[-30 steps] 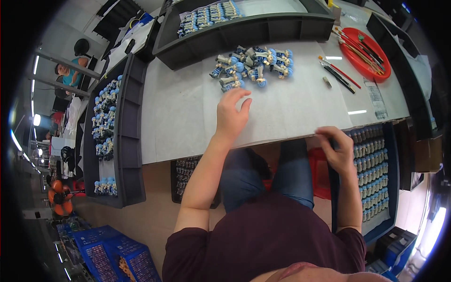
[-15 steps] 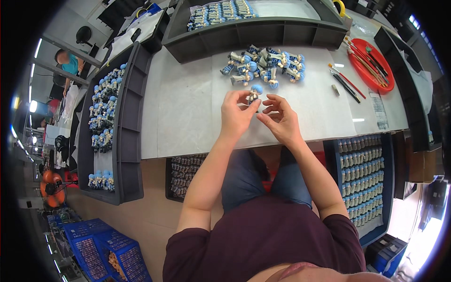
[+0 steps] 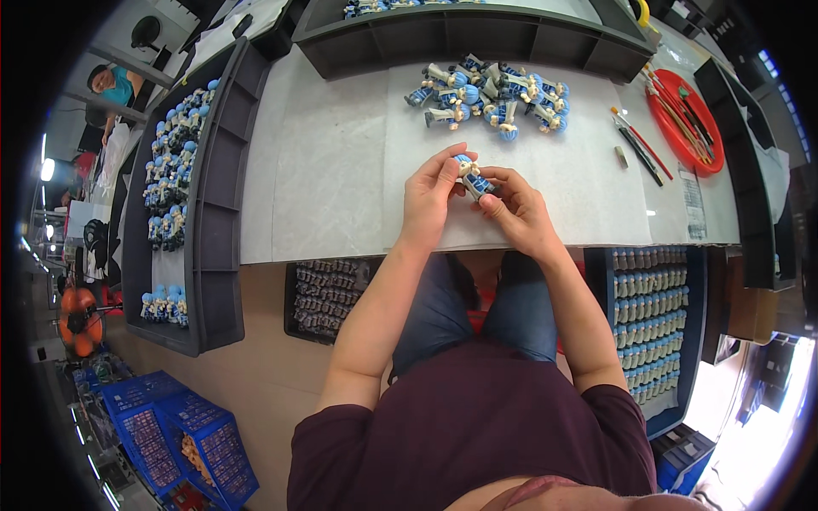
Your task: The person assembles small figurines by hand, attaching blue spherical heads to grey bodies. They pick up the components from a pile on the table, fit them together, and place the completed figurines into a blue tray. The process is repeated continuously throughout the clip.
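Between my two hands, above the near part of the table, is a small blue-haired figurine (image 3: 475, 180) in blue and white, tilted with its head to the left. My left hand (image 3: 431, 189) pinches it at the head end. The fingers of my right hand (image 3: 520, 210) close on its lower end, thumb in front. Beyond my hands a loose pile of similar figurines (image 3: 503, 95) lies on a white sheet (image 3: 588, 179), heads turned various ways.
Grey trays of figurines stand left (image 3: 223, 196) and far (image 3: 477, 47). Brushes lie right, beside a red dish (image 3: 720, 153). Below the table edge are a blue tray (image 3: 692, 366) and a dark tray (image 3: 294, 328) of parts. Another person (image 3: 128, 85) sits far left.
The figurine has gone from upright in my left hand to tilted. My right hand, which was apart from it, now grips its lower end.
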`<state>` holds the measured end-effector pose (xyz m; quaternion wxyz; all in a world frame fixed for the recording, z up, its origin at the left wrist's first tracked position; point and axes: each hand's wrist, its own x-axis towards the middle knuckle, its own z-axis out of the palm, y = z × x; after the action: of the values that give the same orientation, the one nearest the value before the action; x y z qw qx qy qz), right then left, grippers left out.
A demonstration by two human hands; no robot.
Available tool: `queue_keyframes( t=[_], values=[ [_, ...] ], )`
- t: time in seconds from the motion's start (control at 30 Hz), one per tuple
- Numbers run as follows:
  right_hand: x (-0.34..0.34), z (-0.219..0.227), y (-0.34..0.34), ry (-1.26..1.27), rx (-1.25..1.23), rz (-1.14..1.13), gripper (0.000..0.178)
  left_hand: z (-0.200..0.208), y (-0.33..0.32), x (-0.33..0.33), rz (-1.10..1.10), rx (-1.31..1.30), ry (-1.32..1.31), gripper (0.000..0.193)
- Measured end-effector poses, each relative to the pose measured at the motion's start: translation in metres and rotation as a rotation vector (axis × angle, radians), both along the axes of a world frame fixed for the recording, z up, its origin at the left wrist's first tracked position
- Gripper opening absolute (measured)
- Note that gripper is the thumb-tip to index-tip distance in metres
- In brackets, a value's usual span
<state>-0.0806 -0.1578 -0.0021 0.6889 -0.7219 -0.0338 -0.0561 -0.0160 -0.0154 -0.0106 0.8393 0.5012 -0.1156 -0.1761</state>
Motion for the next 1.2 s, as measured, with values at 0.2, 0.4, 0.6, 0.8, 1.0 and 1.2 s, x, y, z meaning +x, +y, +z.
queue_keyframes(
  t=[0.2,0.4,0.6,0.8,1.0,1.2],
  values=[
    [0.0014,-0.0054,0.0028,-0.044,-0.126,-0.071,0.035,-0.0009,-0.0002,-0.0014,0.038,-0.053,0.028,0.031],
    [0.0018,-0.0043,0.0041,-0.053,-0.135,-0.093,0.040,-0.0003,-0.0004,-0.0025,0.028,-0.053,0.042,0.031],
    [0.0023,-0.0041,0.0039,-0.062,-0.136,-0.085,0.041,0.0002,-0.0015,-0.0029,0.034,-0.061,0.050,0.031],
    [0.0015,-0.0036,0.0037,-0.004,-0.123,-0.087,0.041,0.0002,-0.0004,-0.0020,0.024,-0.031,0.070,0.030],
    [0.0019,-0.0028,0.0043,-0.079,-0.135,-0.085,0.041,-0.0003,-0.0012,-0.0009,0.034,0.018,0.083,0.030],
    [0.0013,-0.0004,0.0019,-0.052,-0.117,-0.084,0.041,-0.0015,-0.0039,0.0000,0.031,0.011,0.080,0.031]
  ],
)
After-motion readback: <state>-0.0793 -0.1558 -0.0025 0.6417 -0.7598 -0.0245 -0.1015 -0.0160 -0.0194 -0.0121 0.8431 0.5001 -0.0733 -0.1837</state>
